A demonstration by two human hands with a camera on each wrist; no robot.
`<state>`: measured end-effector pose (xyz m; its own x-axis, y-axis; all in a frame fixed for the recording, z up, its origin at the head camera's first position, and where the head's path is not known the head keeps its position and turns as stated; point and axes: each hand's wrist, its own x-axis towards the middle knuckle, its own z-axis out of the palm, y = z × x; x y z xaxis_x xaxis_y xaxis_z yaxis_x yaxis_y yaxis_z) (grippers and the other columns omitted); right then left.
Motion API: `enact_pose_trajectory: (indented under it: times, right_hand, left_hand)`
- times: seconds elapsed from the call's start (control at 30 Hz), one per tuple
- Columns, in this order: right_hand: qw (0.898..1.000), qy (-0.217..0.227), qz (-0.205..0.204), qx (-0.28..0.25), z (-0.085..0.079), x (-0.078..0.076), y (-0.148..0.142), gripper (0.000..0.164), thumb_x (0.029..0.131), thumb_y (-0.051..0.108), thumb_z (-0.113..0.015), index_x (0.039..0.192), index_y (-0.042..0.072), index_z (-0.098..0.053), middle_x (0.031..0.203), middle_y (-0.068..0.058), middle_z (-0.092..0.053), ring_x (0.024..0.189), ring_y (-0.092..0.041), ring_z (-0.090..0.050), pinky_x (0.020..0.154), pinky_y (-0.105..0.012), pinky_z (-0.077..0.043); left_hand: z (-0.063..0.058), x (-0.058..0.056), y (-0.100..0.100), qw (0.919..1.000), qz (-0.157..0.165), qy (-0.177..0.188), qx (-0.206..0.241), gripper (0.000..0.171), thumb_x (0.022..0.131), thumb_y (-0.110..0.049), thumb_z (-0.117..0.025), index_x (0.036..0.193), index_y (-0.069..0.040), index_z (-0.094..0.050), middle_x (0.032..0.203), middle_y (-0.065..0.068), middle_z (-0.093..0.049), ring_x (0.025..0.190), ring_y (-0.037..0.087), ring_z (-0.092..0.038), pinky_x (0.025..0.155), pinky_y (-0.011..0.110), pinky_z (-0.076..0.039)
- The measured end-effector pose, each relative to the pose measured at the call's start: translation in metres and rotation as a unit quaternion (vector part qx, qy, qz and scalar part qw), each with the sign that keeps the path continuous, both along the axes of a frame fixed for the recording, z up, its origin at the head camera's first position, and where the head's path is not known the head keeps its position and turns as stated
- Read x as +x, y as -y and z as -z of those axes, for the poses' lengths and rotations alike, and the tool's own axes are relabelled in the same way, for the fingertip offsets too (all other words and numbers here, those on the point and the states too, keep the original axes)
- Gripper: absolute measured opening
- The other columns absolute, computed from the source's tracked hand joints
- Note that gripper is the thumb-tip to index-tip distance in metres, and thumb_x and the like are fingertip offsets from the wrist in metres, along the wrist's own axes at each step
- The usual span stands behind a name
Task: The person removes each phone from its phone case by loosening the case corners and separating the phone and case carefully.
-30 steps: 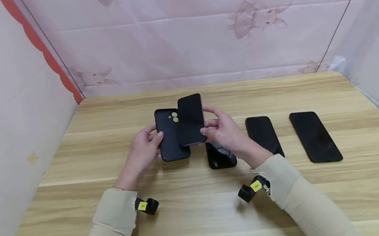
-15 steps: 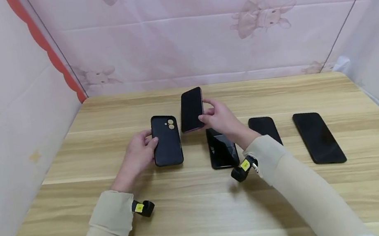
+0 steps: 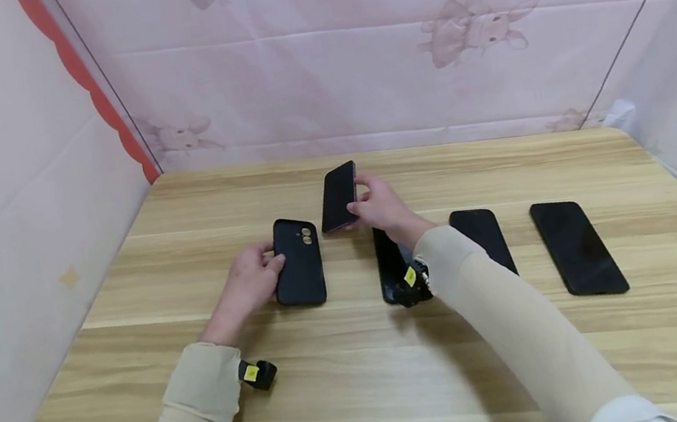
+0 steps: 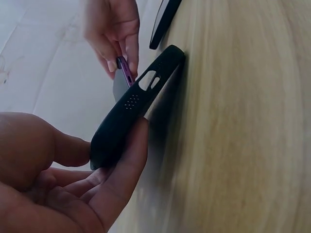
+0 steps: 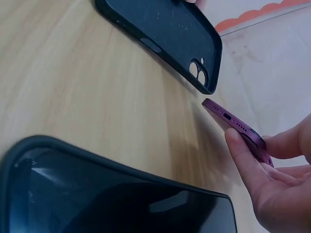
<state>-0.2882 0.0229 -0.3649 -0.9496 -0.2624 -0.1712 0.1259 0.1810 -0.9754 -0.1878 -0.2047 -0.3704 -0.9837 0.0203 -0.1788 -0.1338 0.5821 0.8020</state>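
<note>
My left hand (image 3: 252, 278) grips a black phone case (image 3: 298, 266) by its left edge, thumb on the inside face. The case is bare, and its camera cutouts sit at the upper right. In the left wrist view the case (image 4: 131, 111) shows its end with a port opening and small holes. My right hand (image 3: 381, 204) pinches a phone (image 3: 338, 197) with a dark screen, tilted, at the far side of the table. The right wrist view shows the purple edge of that phone (image 5: 231, 116) with its charging port, close to the case's corner.
A black-edged phone (image 3: 389, 262) lies below my right wrist, partly covered by the wrist camera (image 3: 414, 286). Further right lie another dark phone (image 3: 480, 238) and one more (image 3: 578, 247). The wooden table (image 3: 344, 404) ends at a pink printed curtain (image 3: 305, 90).
The phone in my right hand has moved off the case, away to the far side, and tilted more. The left hand has brought the case slightly nearer to me.
</note>
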Motion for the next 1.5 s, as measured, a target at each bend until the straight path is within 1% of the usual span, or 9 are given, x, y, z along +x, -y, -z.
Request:
enact_pose_trajectory:
  times: [0.2,0.33,0.47,0.6,0.73,0.9,1.2,1.3,1.5]
  right_hand:
    - [1.0,0.019,0.001,-0.018,0.006,-0.005,0.004,0.063,0.096,-0.011,-0.05,0.153,0.0,-0.027,0.128,-0.034,-0.056,0.114,-0.045,-0.063,0.089,-0.048,-0.058]
    - [1.0,0.018,0.001,-0.005,0.009,-0.007,0.004,0.064,0.095,-0.011,-0.052,0.153,0.0,-0.027,0.128,-0.034,-0.056,0.114,-0.043,-0.063,0.088,-0.046,-0.058]
    - [0.999,-0.001,0.005,0.049,0.011,-0.008,0.003,0.061,0.094,-0.008,-0.055,0.15,-0.002,-0.031,0.124,-0.03,-0.059,0.11,-0.037,-0.065,0.088,-0.043,-0.059]
    - [0.993,-0.025,0.002,0.119,0.011,-0.008,0.0,0.058,0.095,-0.001,-0.059,0.148,-0.003,-0.035,0.124,-0.025,-0.061,0.104,-0.032,-0.066,0.092,-0.04,-0.056]
    - [0.983,-0.041,-0.01,0.177,0.008,-0.007,-0.003,0.057,0.096,0.008,-0.06,0.147,-0.003,-0.038,0.131,-0.022,-0.059,0.114,-0.031,-0.061,0.101,-0.042,-0.05]
    - [0.976,-0.046,-0.024,0.213,0.004,-0.006,-0.007,0.052,0.096,0.012,-0.057,0.144,-0.002,-0.043,0.141,-0.021,-0.053,0.13,-0.031,-0.05,0.109,-0.044,-0.044]
    - [0.969,-0.067,-0.049,0.232,-0.004,-0.002,-0.019,0.049,0.097,0.011,-0.047,0.144,-0.002,-0.045,0.141,-0.019,-0.054,0.127,-0.031,-0.054,0.106,-0.043,-0.047]
    - [0.974,-0.077,-0.045,0.209,-0.006,0.0,-0.026,0.046,0.099,0.011,-0.044,0.143,-0.003,-0.045,0.14,-0.02,-0.054,0.124,-0.031,-0.055,0.104,-0.044,-0.048]
    - [0.986,-0.085,-0.02,0.145,-0.011,0.011,-0.043,0.039,0.102,0.009,-0.042,0.139,-0.003,-0.049,0.137,-0.022,-0.056,0.123,-0.035,-0.056,0.104,-0.045,-0.048]
  left_hand:
    - [0.003,0.0,0.0,1.0,-0.004,0.005,-0.004,0.042,0.103,-0.013,-0.047,0.142,0.004,-0.045,0.11,0.025,-0.066,0.077,0.019,-0.068,0.062,0.027,-0.057]
    - [0.004,0.0,0.0,0.9997,-0.007,-0.001,-0.021,0.042,0.102,-0.011,-0.049,0.14,0.005,-0.047,0.111,0.024,-0.066,0.081,0.021,-0.068,0.063,0.026,-0.057]
    - [0.004,-0.002,-0.002,0.9991,-0.007,-0.003,-0.042,0.041,0.101,-0.011,-0.053,0.139,0.004,-0.049,0.115,0.022,-0.067,0.091,0.025,-0.068,0.072,0.028,-0.057]
    - [0.005,-0.003,-0.002,0.9979,-0.005,0.002,-0.065,0.043,0.099,-0.012,-0.057,0.139,0.002,-0.049,0.119,0.021,-0.067,0.103,0.028,-0.067,0.09,0.037,-0.055]
    - [0.005,-0.004,-0.002,0.9949,0.008,-0.003,-0.1,0.047,0.098,-0.01,-0.058,0.141,0.004,-0.046,0.125,0.022,-0.063,0.115,0.032,-0.061,0.101,0.045,-0.049]
    - [0.004,-0.003,-0.003,0.9898,0.021,-0.021,-0.14,0.048,0.095,-0.005,-0.059,0.139,0.006,-0.047,0.127,0.024,-0.062,0.121,0.035,-0.058,0.106,0.048,-0.045]
    - [0.003,-0.004,-0.007,0.9844,0.024,-0.015,-0.174,0.046,0.097,-0.01,-0.057,0.139,0.006,-0.047,0.134,0.024,-0.057,0.126,0.036,-0.054,0.108,0.05,-0.043]
    - [0.0,-0.002,-0.011,0.9815,0.019,-0.02,-0.19,0.046,0.098,-0.012,-0.054,0.14,0.005,-0.045,0.135,0.024,-0.055,0.127,0.036,-0.052,0.107,0.052,-0.044]
    - [-0.009,0.003,-0.025,0.9713,0.003,-0.05,-0.233,0.047,0.099,-0.013,-0.049,0.144,0.001,-0.043,0.136,0.024,-0.05,0.118,0.037,-0.054,0.096,0.054,-0.05]
